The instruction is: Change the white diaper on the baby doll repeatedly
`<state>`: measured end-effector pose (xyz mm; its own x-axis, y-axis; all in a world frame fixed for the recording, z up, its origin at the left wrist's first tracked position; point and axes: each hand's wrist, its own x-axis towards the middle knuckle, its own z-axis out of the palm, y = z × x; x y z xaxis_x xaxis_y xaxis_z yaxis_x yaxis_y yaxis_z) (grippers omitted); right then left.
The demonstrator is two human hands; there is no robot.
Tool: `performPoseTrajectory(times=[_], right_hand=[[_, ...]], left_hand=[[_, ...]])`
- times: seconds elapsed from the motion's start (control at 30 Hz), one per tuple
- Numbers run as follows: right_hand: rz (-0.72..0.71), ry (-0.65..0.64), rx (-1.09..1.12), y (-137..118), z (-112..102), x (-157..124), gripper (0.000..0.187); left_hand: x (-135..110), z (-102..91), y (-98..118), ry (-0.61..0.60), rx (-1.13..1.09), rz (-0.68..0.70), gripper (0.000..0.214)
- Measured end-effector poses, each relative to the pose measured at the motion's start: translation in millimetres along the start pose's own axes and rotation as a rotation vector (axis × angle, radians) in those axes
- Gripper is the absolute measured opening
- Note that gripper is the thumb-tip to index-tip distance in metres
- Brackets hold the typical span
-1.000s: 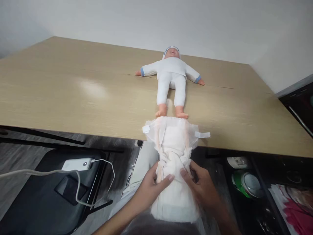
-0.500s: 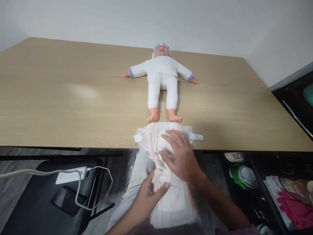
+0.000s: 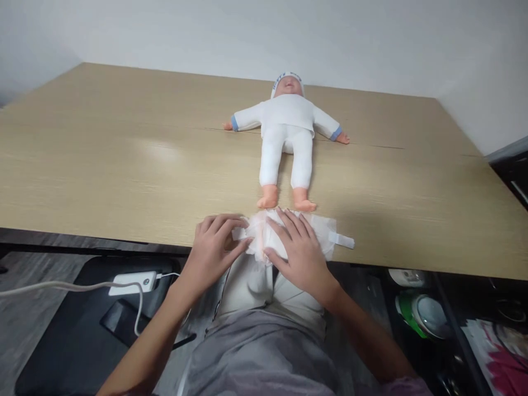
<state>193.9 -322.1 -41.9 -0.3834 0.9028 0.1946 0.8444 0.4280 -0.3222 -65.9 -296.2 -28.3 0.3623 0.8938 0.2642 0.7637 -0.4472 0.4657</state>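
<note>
A white disposable diaper (image 3: 325, 228) lies at the table's front edge, folded up short, its right fastening tab sticking out over the wood. My left hand (image 3: 216, 245) has its curled fingers and thumb at the diaper's left side, gripping near the left tab. Flat on top of the diaper rests my right hand (image 3: 299, 250), fingers spread. Just beyond the diaper are the feet of a baby doll (image 3: 287, 118), which is on its back with arms out. It wears white clothes with blue cuffs and a printed cap.
The wooden table (image 3: 144, 181) reaches back to a pale wall. At lower left, a black chair (image 3: 61, 341) carries a white power bank (image 3: 134, 282) with a cable and a dark phone (image 3: 124, 322). Right of my legs, a dark shelf holds a green-and-white container (image 3: 423, 314).
The diaper's lower part, which hung over my lap, is now folded up onto the table edge. My left hand has moved up and left to the diaper's left side. The view has shifted slightly.
</note>
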Motion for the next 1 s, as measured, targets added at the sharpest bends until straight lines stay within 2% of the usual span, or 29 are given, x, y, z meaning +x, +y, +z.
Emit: performPoseTrajectory(times=[0.17,0.37,0.47,0.57,0.7,0.8,0.87,0.93,1.0], right_hand=[[0.004,0.025,0.02,-0.5,1.6,0.5,0.065],[-0.005,0.091,0.057,0.4,5.6,-0.7,0.065],[-0.02,0.155,0.093,1.9,8.3,-1.7,0.069],[-0.023,0.152,0.094,2.4,8.0,-1.8,0.073],[-0.011,0.041,0.039,0.7,4.0,-0.4,0.072],[0.0,0.015,0.024,-0.6,1.9,0.9,0.069],[0.005,0.013,0.026,-1.1,1.1,1.7,0.068],[0.01,0.012,0.029,-1.6,0.1,2.7,0.066],[0.013,0.013,0.036,-1.9,-1.2,3.7,0.066]], left_hand=[[-6.1,-12.3,-14.7,0.057,-0.056,-0.014,0.01],[-22.0,-23.5,-34.6,0.091,-0.004,-0.047,0.016],[-11.4,-22.0,-36.9,0.107,-0.039,-0.055,0.019],[26.7,-14.3,-39.7,0.111,-0.026,-0.01,0.02],[110.9,2.4,-43.1,-0.02,0.014,0.191,0.057],[167.1,12.9,-32.5,-0.099,0.112,0.384,0.077],[189.8,16.2,-18.8,-0.187,0.198,0.568,0.083],[201.6,17.3,-5.7,-0.296,0.241,0.732,0.085],[207.4,18.8,1.7,-0.351,0.244,0.819,0.081]])
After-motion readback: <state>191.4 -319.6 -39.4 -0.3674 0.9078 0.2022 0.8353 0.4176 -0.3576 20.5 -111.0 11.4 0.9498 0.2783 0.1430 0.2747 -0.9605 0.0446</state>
